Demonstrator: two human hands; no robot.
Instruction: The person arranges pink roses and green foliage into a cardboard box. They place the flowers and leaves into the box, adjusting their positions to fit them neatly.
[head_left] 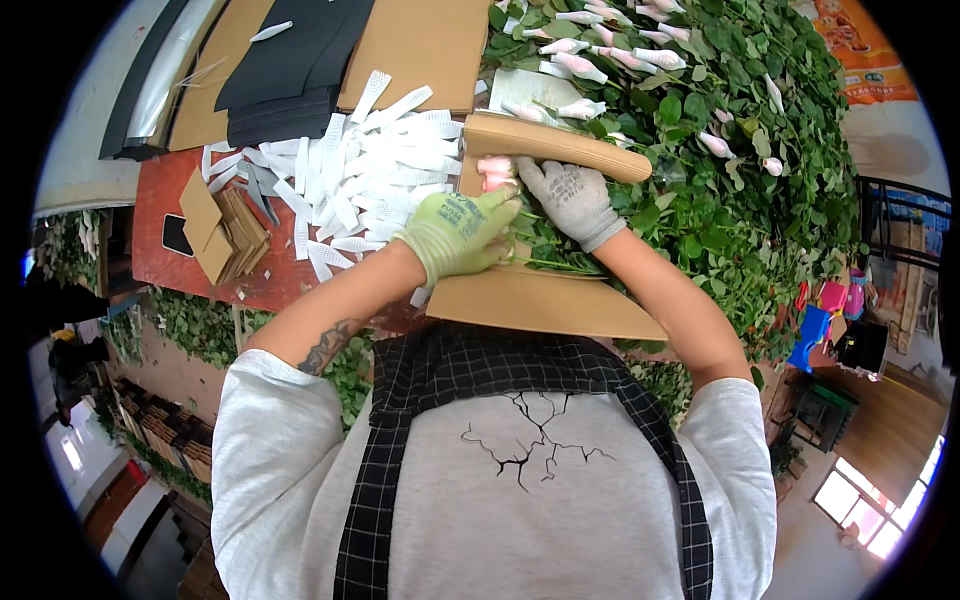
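Observation:
Pink roses [497, 170] lie on a sheet of brown corrugated cardboard [545, 303], whose far part curls up into a ridge. My left hand [462, 228], in a light green glove, rests over the near side of the blooms with its fingers stretched and spread. From the right, my right hand [572, 202] in a grey glove closes on the roses just below their heads; some of its fingertips are hidden. Leafy stems [550, 250] run out to the right beneath my right wrist.
White paper strips [385, 160] are heaped left of the cardboard, beside scissors [262, 190] and small cardboard pieces [232, 235]. A dark phone-like object [177, 235] lies on the red tabletop [160, 200]. Black sheets [290, 70] are stacked behind. Wrapped rosebuds [620, 55] and foliage [750, 220] cover the right side.

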